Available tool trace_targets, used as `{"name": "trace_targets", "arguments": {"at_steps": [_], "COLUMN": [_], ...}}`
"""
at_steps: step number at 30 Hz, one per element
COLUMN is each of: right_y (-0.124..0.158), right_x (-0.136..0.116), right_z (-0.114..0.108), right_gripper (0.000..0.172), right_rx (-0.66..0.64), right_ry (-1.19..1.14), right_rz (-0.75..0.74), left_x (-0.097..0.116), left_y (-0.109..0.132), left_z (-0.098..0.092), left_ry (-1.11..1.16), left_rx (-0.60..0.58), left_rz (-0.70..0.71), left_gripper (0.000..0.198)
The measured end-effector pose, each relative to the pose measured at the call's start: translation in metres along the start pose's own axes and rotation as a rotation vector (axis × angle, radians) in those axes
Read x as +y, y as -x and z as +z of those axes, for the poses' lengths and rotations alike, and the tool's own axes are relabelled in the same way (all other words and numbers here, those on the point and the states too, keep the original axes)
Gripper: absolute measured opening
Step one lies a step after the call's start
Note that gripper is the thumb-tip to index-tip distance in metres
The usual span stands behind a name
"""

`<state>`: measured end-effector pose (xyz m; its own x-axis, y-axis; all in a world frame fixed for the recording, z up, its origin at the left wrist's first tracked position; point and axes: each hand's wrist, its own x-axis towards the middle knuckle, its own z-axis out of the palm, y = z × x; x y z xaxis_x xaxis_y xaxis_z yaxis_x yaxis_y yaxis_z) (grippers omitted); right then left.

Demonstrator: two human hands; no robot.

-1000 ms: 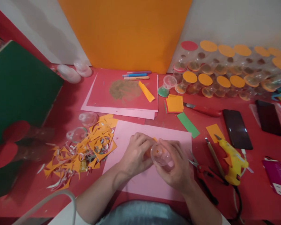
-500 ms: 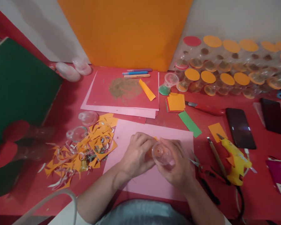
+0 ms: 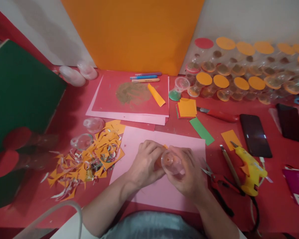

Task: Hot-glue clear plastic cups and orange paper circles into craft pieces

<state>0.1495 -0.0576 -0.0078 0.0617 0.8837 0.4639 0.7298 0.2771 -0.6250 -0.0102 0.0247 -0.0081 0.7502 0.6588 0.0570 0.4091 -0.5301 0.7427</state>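
Right hand (image 3: 189, 174) was curled round clear cup (image 3: 171, 162), gripping its side above pink sheet (image 3: 164, 199). Left hand (image 3: 145, 164) was half-closed just beside cup; fingers blocked view of orange piece (image 3: 165, 146), hold on it could not be told. Orange scraps (image 3: 97, 151) lay heaped left of sheet, glue gun (image 3: 250, 172) right. Beyond: orange squares (image 3: 186, 108), then disc-topped cups (image 3: 221, 81) in rows.

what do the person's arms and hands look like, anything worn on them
The left hand and right hand are bare: no gloves, rings or watch show. The forearms are uncovered too, with white sleeves just visible near the elbows at the bottom edge. No markings can be made out.
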Motion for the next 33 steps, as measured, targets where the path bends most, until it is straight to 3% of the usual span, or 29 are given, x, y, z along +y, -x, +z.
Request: {"name": "trace_targets", "arguments": {"at_steps": [10, 14, 17, 21, 26, 29, 33], "right_y": [-0.002, 0.003, 0.009, 0.017, 0.02, 0.015, 0.013], "right_x": [-0.002, 0.0, 0.003, 0.01, 0.012, 0.009, 0.008], "right_z": [-0.002, 0.0, -0.001, -0.003, -0.002, -0.003, -0.006], "right_gripper": [0.051, 0.074, 0.09, 0.071, 0.056, 0.048, 0.039], "right_rx": [0.002, 0.023, 0.12, 0.277, 0.249, 0.247, 0.307], "right_ry": [0.045, 0.014, -0.104, -0.237, -0.211, -0.171, -0.186], "right_rz": [-0.031, 0.002, 0.027, 0.061, 0.12, 0.075, 0.072], "left_x": [-0.003, 0.0, 0.003, 0.004, -0.001, -0.002, 0.004], "left_y": [0.0, -0.001, -0.001, -0.002, -0.002, -0.002, 0.0], "left_z": [0.002, -0.002, -0.013, -0.029, -0.032, -0.03, -0.023], "left_ry": [-0.041, -0.016, 0.128, 0.438, 0.667, 0.591, 0.284], "left_rx": [-0.04, -0.006, 0.105, 0.243, 0.243, 0.222, 0.153], "left_rz": [-0.03, -0.054, -0.128, -0.263, -0.286, -0.254, -0.108], "left_gripper": [0.036, 0.031, 0.031, 0.034, 0.039, 0.038, 0.034]}}
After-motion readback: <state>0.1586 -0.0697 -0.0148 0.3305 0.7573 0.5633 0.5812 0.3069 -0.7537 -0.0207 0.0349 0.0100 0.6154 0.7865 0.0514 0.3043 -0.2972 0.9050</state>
